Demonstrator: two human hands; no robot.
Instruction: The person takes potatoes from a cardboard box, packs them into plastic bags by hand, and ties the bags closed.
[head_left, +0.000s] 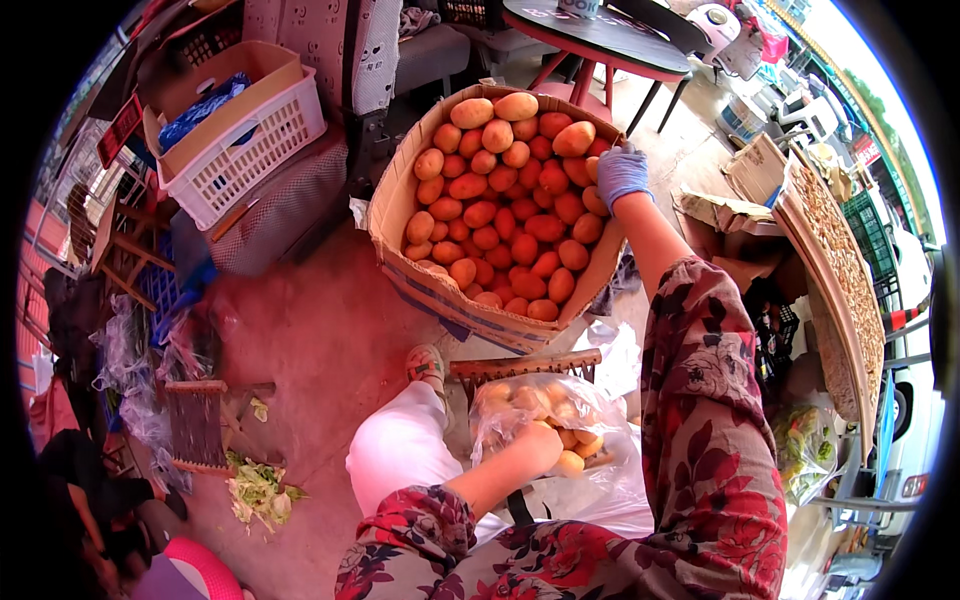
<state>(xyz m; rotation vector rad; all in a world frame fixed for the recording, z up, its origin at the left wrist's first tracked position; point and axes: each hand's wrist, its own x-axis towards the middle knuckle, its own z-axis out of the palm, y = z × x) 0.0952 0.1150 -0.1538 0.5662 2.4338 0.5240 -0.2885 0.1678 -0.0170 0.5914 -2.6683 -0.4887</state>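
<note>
A large cardboard carton (pixel 440 300) in front of me is full of oval, smooth, orange-red produce (pixel 505 200); I cannot make out its kind. My right hand (pixel 622 172), in a blue glove, is at the carton's right rim, its fingers closed over the edge beside the produce. Below the carton, a clear plastic bag (pixel 490 410) holds several yellowish, rounded pieces (pixel 572 462) of similar shape. My left hand reaches into this bag, with the wrist (pixel 535 447) showing and the fingers hidden among the pieces.
A small slatted stool (pixel 520 368) stands behind the bag, and another stool (pixel 197 425) is at left near wilted leaves (pixel 262 492). A white crate (pixel 250 150) sits at upper left. A round table (pixel 600 38) stands beyond the carton; a tilted tray (pixel 830 270) is at right.
</note>
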